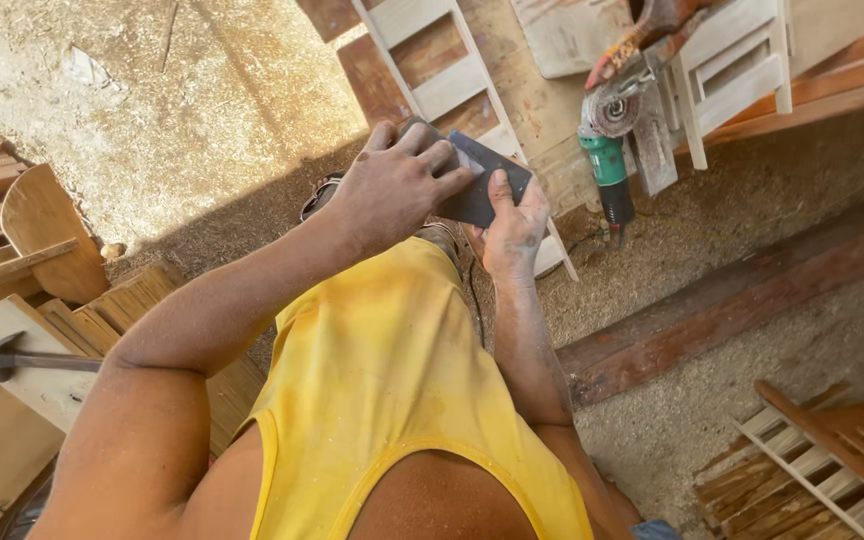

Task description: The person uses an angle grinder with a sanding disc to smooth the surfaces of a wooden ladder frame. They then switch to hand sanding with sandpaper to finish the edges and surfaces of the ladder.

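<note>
A sawdust-covered floor [202,110] fills the view, with a long beam [732,300] lying across it at the right. A white slatted frame [452,90] leans ahead of the person, and stacked wooden boards [12,260] sit at the left, a hammer [32,358] resting on them. A green angle grinder [607,150] lies on the floor beside the frame. In front of the yellow shirt [382,380], both hands hold a dark sheet [487,185], folded or bent, over the frame's lower end. The left hand [397,185] has its grip closed over the sheet's top, fingers curled down. The right hand [512,230] pinches the sheet from below, thumb pressed on its face.
</note>
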